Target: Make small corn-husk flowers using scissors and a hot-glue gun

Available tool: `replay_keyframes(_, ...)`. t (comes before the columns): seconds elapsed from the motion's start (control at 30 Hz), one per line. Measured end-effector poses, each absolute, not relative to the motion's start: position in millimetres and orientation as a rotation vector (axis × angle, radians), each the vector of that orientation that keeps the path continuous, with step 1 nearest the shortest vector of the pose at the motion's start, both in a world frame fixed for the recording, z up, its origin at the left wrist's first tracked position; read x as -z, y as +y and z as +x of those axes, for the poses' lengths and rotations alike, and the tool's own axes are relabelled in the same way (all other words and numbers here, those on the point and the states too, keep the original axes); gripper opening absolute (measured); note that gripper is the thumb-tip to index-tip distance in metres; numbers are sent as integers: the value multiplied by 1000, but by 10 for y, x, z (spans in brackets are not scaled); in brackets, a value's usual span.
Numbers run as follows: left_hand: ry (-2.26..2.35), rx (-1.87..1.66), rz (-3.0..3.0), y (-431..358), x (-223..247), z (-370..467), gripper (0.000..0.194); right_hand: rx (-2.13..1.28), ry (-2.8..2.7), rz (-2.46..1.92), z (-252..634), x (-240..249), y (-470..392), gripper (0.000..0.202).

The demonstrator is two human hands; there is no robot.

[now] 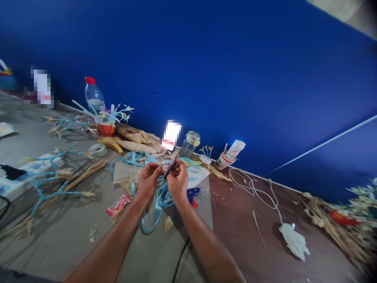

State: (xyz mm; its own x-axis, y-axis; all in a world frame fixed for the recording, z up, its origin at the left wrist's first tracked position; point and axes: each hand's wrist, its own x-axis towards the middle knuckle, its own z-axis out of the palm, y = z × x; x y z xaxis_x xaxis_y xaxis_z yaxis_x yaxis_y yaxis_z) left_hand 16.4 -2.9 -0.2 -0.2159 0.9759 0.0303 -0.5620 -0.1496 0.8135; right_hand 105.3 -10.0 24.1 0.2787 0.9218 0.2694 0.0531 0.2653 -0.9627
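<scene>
Near the middle of the table, my two hands are raised close together above light blue ribbon [159, 202]. My right hand [177, 182] is closed around a dark slender tool [169, 170], which slants up between the hands; its exact kind is not clear. The fingers of my left hand [149, 179] are pinched together near the tool, and whatever they hold is too small to make out. Pale dried husk sheets [125, 173] lie just left of my left hand. Beside my right wrist is a dark blue and red item [193, 194].
Blue-stemmed husk flowers [44, 188] and a power strip [14, 184] lie at left. A red cup [106, 129], a bottle [94, 96], a jar [190, 143] and a white cup [225, 160] stand along the blue wall. White cable [256, 188] runs across the right side.
</scene>
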Motion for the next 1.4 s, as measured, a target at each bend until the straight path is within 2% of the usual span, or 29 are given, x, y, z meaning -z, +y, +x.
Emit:
replay_keyframes(0.27,714,-1743,585,0,-85,63,24,-1114,-1096,-1035,1023,-303,-187,40)
replay_keyframes(0.4,689,-1774,541,2,-139,17,24,-1170,-1197,-1045,989,-291,-217,38)
replay_keyframes(0.9,672,-1664,272,-10,-235,-79,30,-914,-1715,-1221,914,-123,-319,38)
replay_keyframes(1.4,695,-1646,304,0,-186,-72,34,-797,-1754,-1200,893,-57,-310,40)
